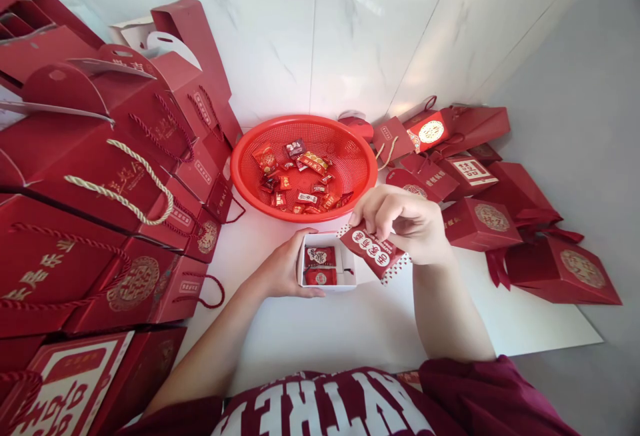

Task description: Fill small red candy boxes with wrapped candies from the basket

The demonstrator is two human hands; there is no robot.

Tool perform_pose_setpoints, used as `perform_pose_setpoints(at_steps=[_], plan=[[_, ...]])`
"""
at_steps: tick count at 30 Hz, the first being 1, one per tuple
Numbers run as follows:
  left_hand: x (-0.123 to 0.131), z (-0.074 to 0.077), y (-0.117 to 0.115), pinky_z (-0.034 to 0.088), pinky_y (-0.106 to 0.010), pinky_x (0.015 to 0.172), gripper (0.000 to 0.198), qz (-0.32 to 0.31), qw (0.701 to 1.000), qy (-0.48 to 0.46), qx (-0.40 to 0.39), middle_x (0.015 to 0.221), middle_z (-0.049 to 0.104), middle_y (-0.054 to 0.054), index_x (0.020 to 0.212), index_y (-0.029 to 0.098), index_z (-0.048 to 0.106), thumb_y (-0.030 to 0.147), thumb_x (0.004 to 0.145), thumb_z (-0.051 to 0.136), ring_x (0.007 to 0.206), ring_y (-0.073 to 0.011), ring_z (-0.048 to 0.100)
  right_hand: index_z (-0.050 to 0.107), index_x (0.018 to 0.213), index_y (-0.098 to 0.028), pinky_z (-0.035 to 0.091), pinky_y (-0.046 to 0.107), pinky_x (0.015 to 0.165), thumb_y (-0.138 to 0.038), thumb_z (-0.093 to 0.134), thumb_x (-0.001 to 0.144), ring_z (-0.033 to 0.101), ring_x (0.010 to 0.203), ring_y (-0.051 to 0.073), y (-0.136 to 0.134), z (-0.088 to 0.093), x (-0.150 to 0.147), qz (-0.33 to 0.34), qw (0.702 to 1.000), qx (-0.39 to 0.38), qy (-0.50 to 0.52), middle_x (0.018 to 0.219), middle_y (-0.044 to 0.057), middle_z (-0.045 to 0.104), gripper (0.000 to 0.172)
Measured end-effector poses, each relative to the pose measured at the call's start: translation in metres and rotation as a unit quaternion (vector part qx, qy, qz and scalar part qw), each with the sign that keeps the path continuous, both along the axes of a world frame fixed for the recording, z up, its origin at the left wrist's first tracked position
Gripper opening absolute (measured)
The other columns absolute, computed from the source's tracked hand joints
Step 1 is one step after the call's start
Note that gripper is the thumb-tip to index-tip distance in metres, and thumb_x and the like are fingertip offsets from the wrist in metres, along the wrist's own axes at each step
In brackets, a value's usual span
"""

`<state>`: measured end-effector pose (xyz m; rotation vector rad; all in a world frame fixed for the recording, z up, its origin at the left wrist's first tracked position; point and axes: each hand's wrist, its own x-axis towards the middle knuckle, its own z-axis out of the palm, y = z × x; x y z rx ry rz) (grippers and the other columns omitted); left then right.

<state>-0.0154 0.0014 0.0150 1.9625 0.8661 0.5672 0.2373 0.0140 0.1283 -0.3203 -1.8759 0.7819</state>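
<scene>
Where the smooth white tabletop [540, 323] meets marbled wall tiles [270, 29], I note a perforated red plastic colander [330, 135] holding wrapped sweets [314, 161]. Rope-handled red gift bags [95, 153] stand left of the colander; red cardboard boxes [475, 223] lie right of it. On its near side, the left hand [283, 267] grips an open white box [346, 280] containing red packets [320, 257]; the right hand [406, 217] pinches a printed sachet [371, 249] near the colander.

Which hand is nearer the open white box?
Left. The left hand grips the white box around its left side; the right hand is off to the box's right, pinching a red packet.
</scene>
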Motion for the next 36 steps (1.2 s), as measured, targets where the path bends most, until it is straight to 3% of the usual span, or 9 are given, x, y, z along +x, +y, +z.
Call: perform_pose_setpoints(at_steps=[3, 7, 10, 14, 17, 22, 26, 33, 36], plan=[[0.0, 0.0, 0.0, 0.049, -0.044, 0.102, 0.11, 0.006, 1.0, 0.006, -0.006, 0.138, 0.053, -0.013, 0.141, 0.024, 0.028, 0.04, 0.053, 0.093, 0.123, -0.0328, 0.058, 0.059, 0.076, -0.022, 0.059, 0.035, 0.066, -0.005, 0.064, 0.085, 0.069, 0.081, 0.02, 0.002, -0.001, -0.003, -0.152, 0.98, 0.125, 0.013, 0.077, 0.001, 0.06, 0.02], [0.001, 0.002, -0.001, 0.048, -0.044, 0.103, 0.111, 0.009, 1.0, 0.007, -0.014, 0.137, 0.054, -0.013, 0.141, 0.024, 0.028, 0.039, 0.052, 0.093, 0.124, -0.0328, 0.058, 0.062, 0.08, -0.026, 0.058, 0.033, 0.066, 0.001, 0.063, 0.082, 0.069, 0.081, 0.02, 0.0, -0.007, -0.001, -0.386, 0.853, 0.351, 0.009, 0.076, -0.001, 0.063, 0.027], [0.001, 0.003, -0.001, 0.048, -0.044, 0.104, 0.111, 0.006, 1.0, 0.003, -0.02, 0.137, 0.054, -0.013, 0.141, 0.024, 0.027, 0.038, 0.053, 0.093, 0.123, -0.0326, 0.058, 0.066, 0.082, -0.029, 0.058, 0.034, 0.067, -0.004, 0.069, 0.081, 0.067, 0.082, 0.02, -0.008, -0.016, 0.005, -0.421, 0.809, 0.407, -0.043, 0.08, -0.001, 0.064, 0.026], [0.001, 0.002, -0.001, 0.047, -0.045, 0.105, 0.11, 0.0, 1.0, -0.002, -0.015, 0.138, 0.053, -0.013, 0.141, 0.024, 0.027, 0.038, 0.054, 0.093, 0.124, -0.0326, 0.058, 0.066, 0.086, -0.035, 0.056, 0.041, 0.07, -0.012, 0.068, 0.085, 0.064, 0.081, 0.025, -0.011, -0.021, 0.008, -0.447, 0.802, 0.381, -0.106, 0.08, 0.002, 0.065, 0.023], [0.002, 0.0, 0.0, 0.048, -0.045, 0.103, 0.11, 0.0, 1.0, -0.006, -0.019, 0.136, 0.055, -0.013, 0.142, 0.025, 0.027, 0.038, 0.055, 0.092, 0.123, -0.0328, 0.058, 0.063, 0.083, -0.032, 0.054, 0.043, 0.076, -0.008, 0.056, 0.089, 0.063, 0.083, 0.025, -0.003, -0.015, 0.005, -0.412, 0.853, 0.292, -0.132, 0.081, 0.003, 0.065, 0.025], [0.003, -0.002, 0.001, 0.048, -0.045, 0.103, 0.107, -0.002, 0.999, -0.025, -0.026, 0.137, 0.054, -0.014, 0.141, 0.024, 0.029, 0.038, 0.055, 0.093, 0.124, -0.0337, 0.058, 0.06, 0.078, -0.021, 0.047, 0.032, 0.071, 0.005, 0.042, 0.083, 0.057, 0.085, 0.019, 0.001, 0.0, 0.0, -0.193, 0.938, 0.09, -0.273, 0.087, 0.005, 0.06, 0.032], [0.004, -0.001, 0.001, 0.051, -0.044, 0.099, 0.106, -0.005, 0.999, -0.032, -0.035, 0.134, 0.055, -0.013, 0.139, 0.024, 0.03, 0.041, 0.055, 0.093, 0.12, -0.0326, 0.061, 0.061, 0.073, -0.018, 0.038, 0.025, 0.062, 0.008, 0.044, 0.075, 0.052, 0.073, 0.014, -0.005, -0.004, -0.007, -0.106, 0.9, 0.001, -0.423, 0.086, 0.003, 0.059, 0.031], [0.003, 0.0, 0.001, 0.05, -0.046, 0.101, 0.111, -0.005, 0.999, -0.013, -0.053, 0.135, 0.055, -0.014, 0.142, 0.026, 0.025, 0.044, 0.055, 0.093, 0.121, -0.0326, 0.061, 0.068, 0.069, -0.018, 0.03, 0.027, 0.052, 0.004, 0.055, 0.074, 0.053, 0.056, 0.015, -0.01, -0.024, -0.026, -0.09, 0.797, -0.061, -0.594, 0.067, 0.004, 0.065, 0.025], [0.003, -0.001, 0.0, 0.049, -0.047, 0.102, 0.112, -0.002, 0.999, -0.02, -0.05, 0.137, 0.055, -0.014, 0.142, 0.025, 0.026, 0.045, 0.054, 0.093, 0.123, -0.0333, 0.059, 0.074, 0.086, -0.02, 0.036, 0.027, 0.055, 0.002, 0.053, 0.079, 0.06, 0.061, 0.017, -0.009, -0.022, -0.029, -0.097, 0.822, -0.068, -0.558, 0.073, 0.004, 0.071, 0.031]])
